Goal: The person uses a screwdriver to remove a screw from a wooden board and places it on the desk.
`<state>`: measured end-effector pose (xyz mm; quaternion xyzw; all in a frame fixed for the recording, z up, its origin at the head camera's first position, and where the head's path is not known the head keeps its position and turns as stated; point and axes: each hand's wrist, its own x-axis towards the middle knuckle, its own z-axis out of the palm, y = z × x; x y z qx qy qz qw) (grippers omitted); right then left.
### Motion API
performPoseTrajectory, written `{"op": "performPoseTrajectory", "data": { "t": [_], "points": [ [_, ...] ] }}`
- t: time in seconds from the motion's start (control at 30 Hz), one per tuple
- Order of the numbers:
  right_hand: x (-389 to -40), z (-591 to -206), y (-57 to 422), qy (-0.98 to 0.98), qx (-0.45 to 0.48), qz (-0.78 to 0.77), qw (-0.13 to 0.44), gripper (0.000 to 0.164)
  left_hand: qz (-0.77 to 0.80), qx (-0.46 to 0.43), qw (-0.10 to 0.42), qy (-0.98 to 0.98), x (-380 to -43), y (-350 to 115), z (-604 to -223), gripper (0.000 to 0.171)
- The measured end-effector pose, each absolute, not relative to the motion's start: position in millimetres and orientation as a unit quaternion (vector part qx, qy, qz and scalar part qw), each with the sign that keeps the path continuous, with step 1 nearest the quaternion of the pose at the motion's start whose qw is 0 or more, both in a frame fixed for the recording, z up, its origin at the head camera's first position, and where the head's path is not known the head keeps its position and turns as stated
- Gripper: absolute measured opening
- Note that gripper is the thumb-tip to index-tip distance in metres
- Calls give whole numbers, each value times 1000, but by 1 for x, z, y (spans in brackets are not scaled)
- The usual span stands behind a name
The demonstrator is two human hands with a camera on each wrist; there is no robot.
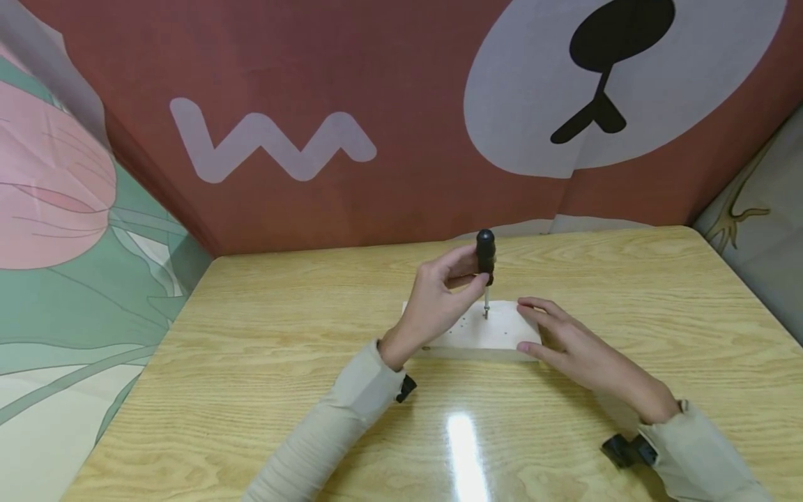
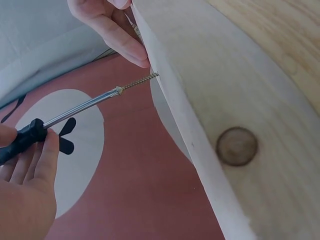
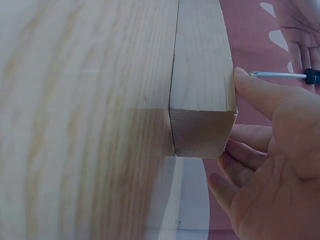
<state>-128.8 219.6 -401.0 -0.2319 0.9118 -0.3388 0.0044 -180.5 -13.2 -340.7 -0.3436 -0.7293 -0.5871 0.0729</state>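
A screwdriver [image 1: 486, 249] is pinched by the left grip [image 1: 436, 291] — screw [image 2: 140, 81] below — and a wooden block [image 1: 495, 337] by the right grip [image 1: 574, 346].

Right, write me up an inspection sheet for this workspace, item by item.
Surface: wood-grain table, bright glare on the near side.
Job's things: screwdriver set on a screw, whose tip meets a pale wooden block; most of the thread exposed.
Clutter: nothing seen.
Left hand: grips the screwdriver.
Right hand: touches the block's right end.
Cables: nothing seen.
Surroundings: red-brown printed backdrop behind, printed flower sheet at left, black devices at both wrists.
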Motion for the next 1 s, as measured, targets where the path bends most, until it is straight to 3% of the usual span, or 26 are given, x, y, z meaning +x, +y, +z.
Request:
{"op": "performPoseTrajectory", "data": {
  "t": [0.5,0.7,1.0],
  "points": [
    [-127,-398,220,915,-220,-337,20,63,-589,-325,84,-735,-178,-12,-342,32],
    [-128,-400,220,915,-220,-338,20,64,-601,-339,73,-720,-178,-13,-342,38],
    [-128,-400,220,914,-223,-338,19,63,-594,-353,97,-717,-180,-11,-343,46]
  ]
}}
